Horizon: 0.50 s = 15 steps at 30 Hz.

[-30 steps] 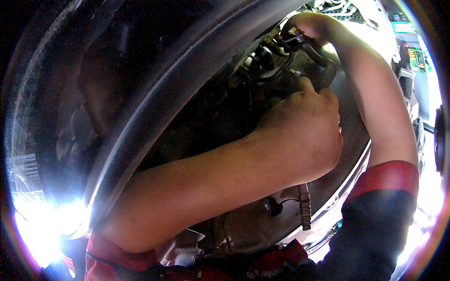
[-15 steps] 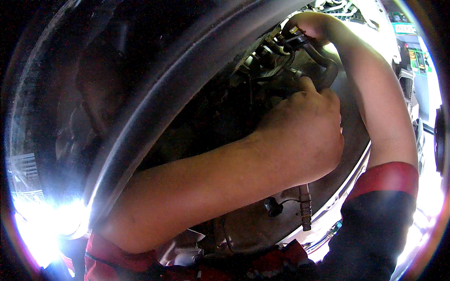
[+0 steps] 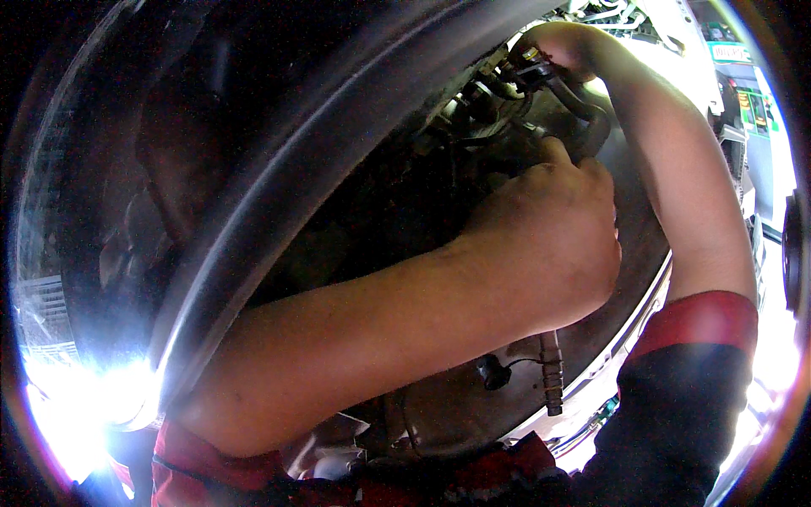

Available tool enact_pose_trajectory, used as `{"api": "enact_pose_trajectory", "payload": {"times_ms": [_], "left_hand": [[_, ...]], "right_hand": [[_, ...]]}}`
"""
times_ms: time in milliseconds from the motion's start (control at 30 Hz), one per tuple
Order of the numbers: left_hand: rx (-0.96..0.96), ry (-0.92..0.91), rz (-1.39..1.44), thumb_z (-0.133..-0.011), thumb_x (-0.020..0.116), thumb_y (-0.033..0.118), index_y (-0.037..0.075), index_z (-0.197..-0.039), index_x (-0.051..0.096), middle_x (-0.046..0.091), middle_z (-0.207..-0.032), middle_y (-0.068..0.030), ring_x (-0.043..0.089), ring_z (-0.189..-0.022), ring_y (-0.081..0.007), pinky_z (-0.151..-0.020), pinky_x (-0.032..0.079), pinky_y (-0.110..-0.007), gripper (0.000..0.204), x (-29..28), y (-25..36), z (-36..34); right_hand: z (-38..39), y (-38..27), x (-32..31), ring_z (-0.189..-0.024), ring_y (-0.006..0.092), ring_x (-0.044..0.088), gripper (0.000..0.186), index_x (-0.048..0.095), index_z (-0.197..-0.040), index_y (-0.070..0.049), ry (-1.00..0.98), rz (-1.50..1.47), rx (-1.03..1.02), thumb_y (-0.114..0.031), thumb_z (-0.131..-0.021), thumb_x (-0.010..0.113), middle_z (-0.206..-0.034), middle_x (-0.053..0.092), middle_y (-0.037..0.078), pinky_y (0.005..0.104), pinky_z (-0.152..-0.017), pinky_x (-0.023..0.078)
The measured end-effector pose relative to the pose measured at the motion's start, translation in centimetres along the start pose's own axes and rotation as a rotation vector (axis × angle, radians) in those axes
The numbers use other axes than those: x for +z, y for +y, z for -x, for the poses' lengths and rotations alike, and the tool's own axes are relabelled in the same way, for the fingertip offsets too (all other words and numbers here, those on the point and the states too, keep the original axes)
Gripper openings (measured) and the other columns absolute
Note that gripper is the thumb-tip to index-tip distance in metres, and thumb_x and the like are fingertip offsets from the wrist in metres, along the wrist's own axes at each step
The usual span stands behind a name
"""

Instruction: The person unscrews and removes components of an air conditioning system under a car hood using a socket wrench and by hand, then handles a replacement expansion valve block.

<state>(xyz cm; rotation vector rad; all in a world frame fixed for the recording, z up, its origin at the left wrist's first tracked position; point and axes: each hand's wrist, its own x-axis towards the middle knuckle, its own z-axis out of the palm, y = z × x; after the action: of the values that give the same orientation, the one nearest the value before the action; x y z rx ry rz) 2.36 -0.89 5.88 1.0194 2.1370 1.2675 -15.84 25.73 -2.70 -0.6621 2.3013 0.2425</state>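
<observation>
My left hand [image 3: 557, 232] is closed just below a curved black hose [image 3: 583, 118], back of the hand toward me. What its fingers hold is hidden. Below it hangs a ribbed metal piece [image 3: 552, 380], with a black cap-like part [image 3: 494, 372] on a thin cord beside it. My right hand [image 3: 557, 46] reaches up to a dark fitting with a clamp [image 3: 532, 74] at the hose's upper end; its fingers are curled behind these parts and mostly hidden.
A dark curved body panel edge [image 3: 279, 169] crosses the left of the view. Engine parts and pipes [image 3: 608, 17] sit at the top, dark metal panelling [image 3: 439, 414] lies below my forearm, and glare fills the lower left and right rim.
My left hand has shifted very slightly to the right. My right hand stays at the fitting, with no clear movement.
</observation>
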Motion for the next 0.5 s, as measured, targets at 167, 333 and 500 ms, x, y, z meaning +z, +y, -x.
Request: {"api": "enact_pose_trajectory", "payload": {"times_ms": [167,333,500], "left_hand": [[-0.112,-0.072,-0.031,-0.086,0.064,0.020,-0.013,-0.107,0.055,0.057,-0.105,-0.0324,0.066,-0.094,-0.0413,-0.081,0.056,-0.047,0.040,-0.5,0.4,0.2],[-0.070,-0.048,-0.008,-0.086,0.064,0.020,-0.012,-0.107,0.055,0.056,-0.108,-0.0349,0.067,-0.092,-0.0419,-0.081,0.056,-0.046,0.040,0.0,0.2,-0.3],[-0.090,-0.077,-0.027,-0.086,0.064,0.020,-0.012,-0.107,0.055,0.056,-0.108,-0.0345,0.067,-0.091,-0.0418,-0.081,0.056,-0.046,0.039,-0.3,0.3,-0.2]], "right_hand": [[1.7,-3.3,-2.2,-0.086,0.0198,0.066,0.052,0.068,-0.119,-0.012,0.218,0.004,-0.174,0.000,-0.069,0.071,-0.098,0.071,0.010,0.0350,-0.077,0.053],[-0.3,-1.0,0.6,-0.083,0.0149,0.065,0.040,0.067,-0.122,-0.011,-0.028,-0.900,0.408,-0.005,-0.083,0.059,-0.100,0.072,0.008,0.0332,-0.072,0.053],[-0.6,-1.1,0.1,-0.081,0.0126,0.065,0.033,0.068,-0.119,-0.012,-0.024,-0.730,0.341,-0.009,-0.089,0.055,-0.095,0.072,0.007,0.0325,-0.068,0.052]]}}
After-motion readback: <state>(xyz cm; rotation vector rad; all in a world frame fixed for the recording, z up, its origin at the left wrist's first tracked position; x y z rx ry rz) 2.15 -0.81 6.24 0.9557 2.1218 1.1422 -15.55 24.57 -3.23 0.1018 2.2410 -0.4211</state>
